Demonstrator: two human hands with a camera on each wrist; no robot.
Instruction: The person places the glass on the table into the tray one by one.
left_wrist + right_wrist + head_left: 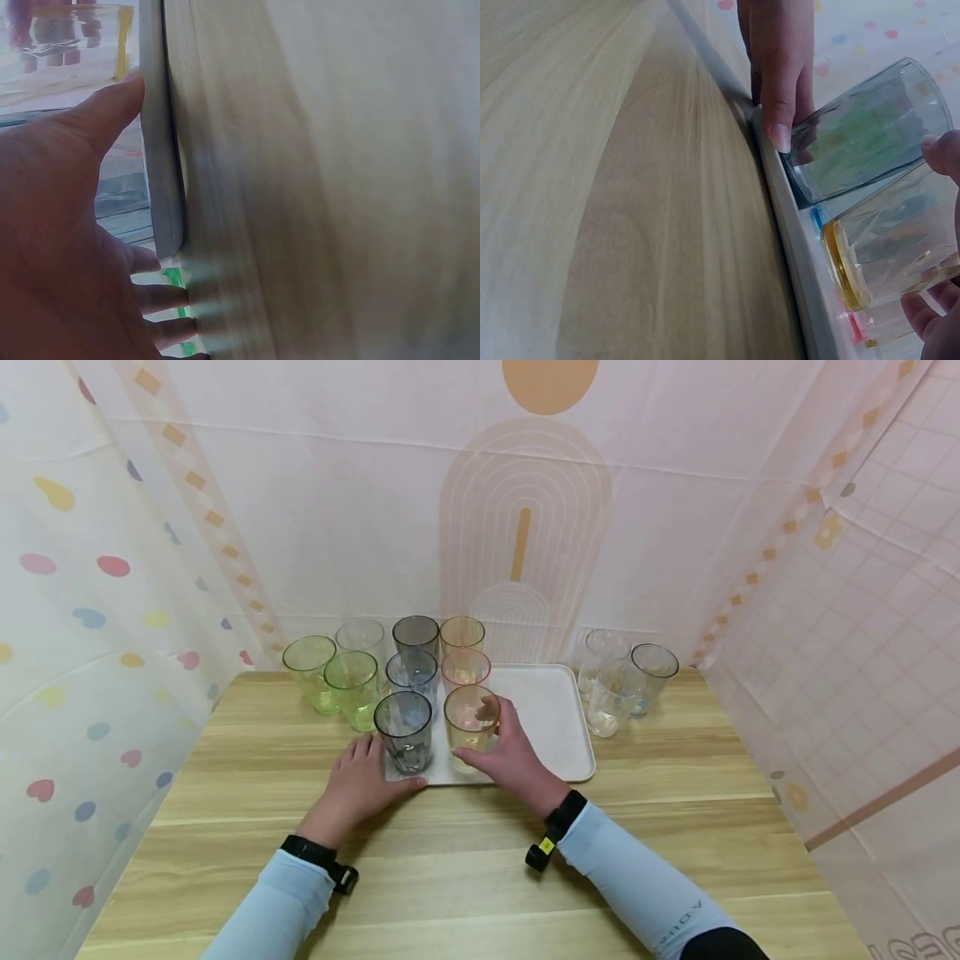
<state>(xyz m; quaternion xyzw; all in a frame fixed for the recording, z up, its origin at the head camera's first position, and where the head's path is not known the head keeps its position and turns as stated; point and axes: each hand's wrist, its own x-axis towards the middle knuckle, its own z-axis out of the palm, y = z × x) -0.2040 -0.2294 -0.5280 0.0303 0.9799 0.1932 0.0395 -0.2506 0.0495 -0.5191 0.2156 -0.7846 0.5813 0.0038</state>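
Observation:
My right hand [517, 762] holds a clear amber glass [467, 727] at the front of the white tray [551, 718], thumb on its near side and fingers round its far side. In the right wrist view that amber glass [889, 240] is tilted in the picture beside a grey glass [870, 135]. My left hand [363, 787] rests at the tray's front left corner, thumb along the front rim and fingers spread out straight on the left. Next to it stands the grey glass [405, 743]. Behind these two are a blue glass [412, 670], a pink-rimmed glass [466, 668], a dark glass [416, 635] and another amber glass [462, 633].
Left of the tray stand two green glasses, one [310, 672] behind the other [352, 693], and a clear glass [362, 635]. On the right are two clear glasses, one [613, 697] in front, and a dark-rimmed glass [654, 677]. A patterned cloth [337, 510] hangs behind the wooden table [465, 877].

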